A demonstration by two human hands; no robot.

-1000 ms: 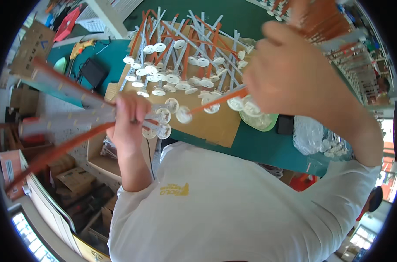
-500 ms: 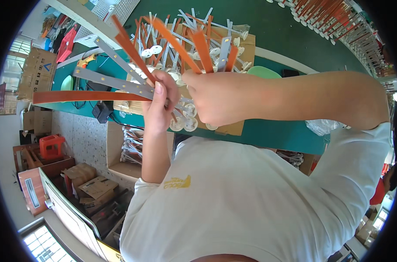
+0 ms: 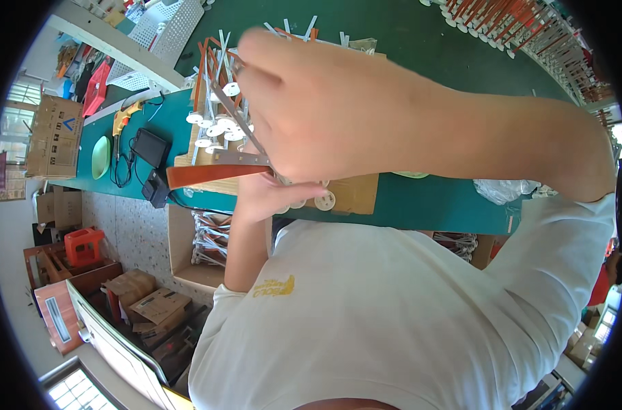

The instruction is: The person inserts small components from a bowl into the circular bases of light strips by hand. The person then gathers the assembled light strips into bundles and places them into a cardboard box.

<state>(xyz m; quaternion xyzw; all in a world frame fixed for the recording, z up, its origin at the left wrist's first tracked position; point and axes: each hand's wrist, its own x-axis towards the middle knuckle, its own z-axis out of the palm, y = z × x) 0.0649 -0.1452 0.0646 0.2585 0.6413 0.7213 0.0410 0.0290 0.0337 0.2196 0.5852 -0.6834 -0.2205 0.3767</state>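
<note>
Far left on the green worktop [image 3: 434, 205] lie a green dish [image 3: 100, 156] and a yellow tool [image 3: 123, 117], with a black box [image 3: 150, 147] and its cable just right of them. Below the near edge, on the floor, an open carton [image 3: 188, 253] holds white parts.

My left hand [image 3: 266, 195] comes up from the near side, closed around a bundle of strips [image 3: 219, 171]; an orange strip and a grey one stick out to the left from my grip. White discs [image 3: 325, 200] at the strips' ends show just right of this hand, over a cardboard sheet [image 3: 355, 191] lying on the worktop.

My right hand [image 3: 325, 109] is above the left, close to the camera, fingers curled around the same bundle; a grey strip slants up and left from between its fingers. Past it, more strips with white discs [image 3: 215, 126] lie heaped on the cardboard.

Far right, rows of orange strips [image 3: 516, 31] line the far edge, and a clear bag [image 3: 502, 190] lies near the worktop's near edge.
</note>
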